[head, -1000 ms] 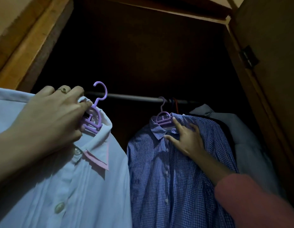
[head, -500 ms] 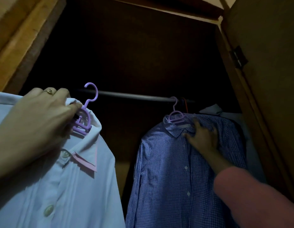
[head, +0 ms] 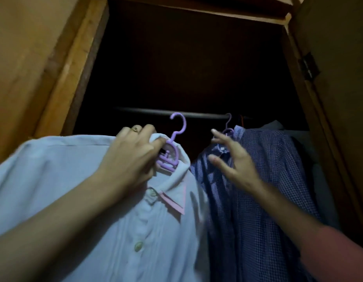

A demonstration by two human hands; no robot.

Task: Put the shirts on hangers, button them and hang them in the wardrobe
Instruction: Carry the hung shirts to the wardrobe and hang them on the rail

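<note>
With left hand (head: 134, 159) clamped on white shirt's (head: 79, 200) hanger (head: 172, 151), hanging step underway. Right hand (head: 235, 159) spread, empty, before checked shirt (head: 268, 190). Next: lift hook over rail (head: 199, 114).

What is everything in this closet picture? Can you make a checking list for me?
surface: nothing seen; only a hanging rail across the dark wardrobe.
job's things: light blue shirt on a purple hanger, buttoned at the front, hook just in front of the rail, not clearly over it; blue checked shirt already hanging from the rail.
clutter: grey garment hanging furthest right.
hands: left hand grips the light blue shirt's collar and hanger; right hand open, fingers spread in front of the checked shirt.
cables: nothing seen.
surroundings: wooden frame left, door with hinge right.
</note>
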